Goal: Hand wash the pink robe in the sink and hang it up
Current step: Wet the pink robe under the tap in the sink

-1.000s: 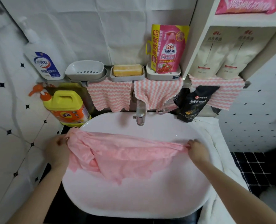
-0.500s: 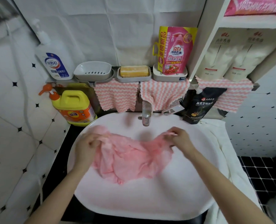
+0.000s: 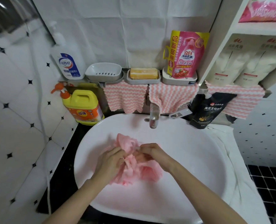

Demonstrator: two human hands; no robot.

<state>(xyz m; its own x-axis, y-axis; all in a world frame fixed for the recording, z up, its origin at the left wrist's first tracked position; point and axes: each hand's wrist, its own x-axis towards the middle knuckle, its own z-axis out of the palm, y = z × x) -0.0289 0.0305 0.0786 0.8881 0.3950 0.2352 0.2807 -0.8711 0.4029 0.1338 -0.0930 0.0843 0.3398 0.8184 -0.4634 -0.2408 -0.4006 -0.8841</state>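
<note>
The pink robe (image 3: 147,172) lies bunched in a wet heap in the middle of the white oval sink (image 3: 198,159). My left hand (image 3: 109,161) grips the bundle from the left side. My right hand (image 3: 150,151) pinches the cloth from the right, its fingers curled into the folds. The two hands almost touch over the robe. Part of the cloth is hidden under my hands. The chrome tap (image 3: 153,117) stands at the sink's back rim, with no water running from it.
A yellow detergent jug (image 3: 84,107) sits at the sink's left. Behind the sink hang striped pink cloths (image 3: 126,97) under a ledge with a soap bar (image 3: 143,73), an empty soap dish (image 3: 103,72) and a pink refill pouch (image 3: 186,54). A white towel (image 3: 234,167) drapes the right edge.
My hands have come together from the sink's sides to its middle, gathering the spread robe into a tight bunch. The camera has moved closer.
</note>
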